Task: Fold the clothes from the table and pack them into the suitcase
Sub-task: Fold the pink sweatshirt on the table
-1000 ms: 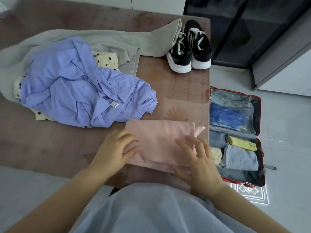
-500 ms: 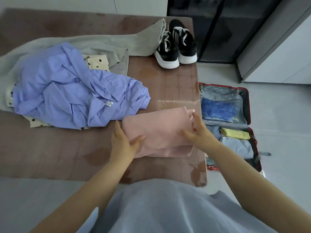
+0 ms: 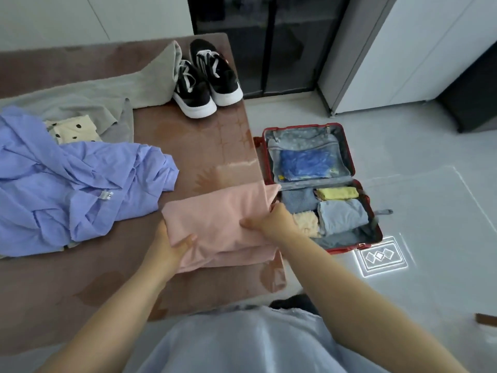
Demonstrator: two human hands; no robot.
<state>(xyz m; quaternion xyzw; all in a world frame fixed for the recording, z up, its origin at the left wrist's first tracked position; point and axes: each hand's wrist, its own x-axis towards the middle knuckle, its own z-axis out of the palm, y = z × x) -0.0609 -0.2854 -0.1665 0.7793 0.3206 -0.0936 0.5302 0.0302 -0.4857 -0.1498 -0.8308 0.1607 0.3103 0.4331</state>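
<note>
Left hand (image 3: 172,246): holding the near left corner of the pink folded top (image 3: 220,219) — thumb on top, fingers tucked under.
Right hand (image 3: 271,222): gripping the right end of it, thumb on top, fingers curled round the edge.
Pink folded top: at the near right side of the table (image 3: 215,146), one corner poking out past the edge (lifted or flat, cannot tell).
Suitcase (image 3: 301,127): open on the floor just beside the table, folded clothes (image 3: 341,215) in the near half, a blue bag (image 3: 304,165) in the far half.
Also on the table: a crumpled purple shirt (image 3: 75,181), a spotted cloth (image 3: 72,130), a grey garment (image 3: 102,100) — and black shoes (image 3: 207,82) at the far corner.
</note>
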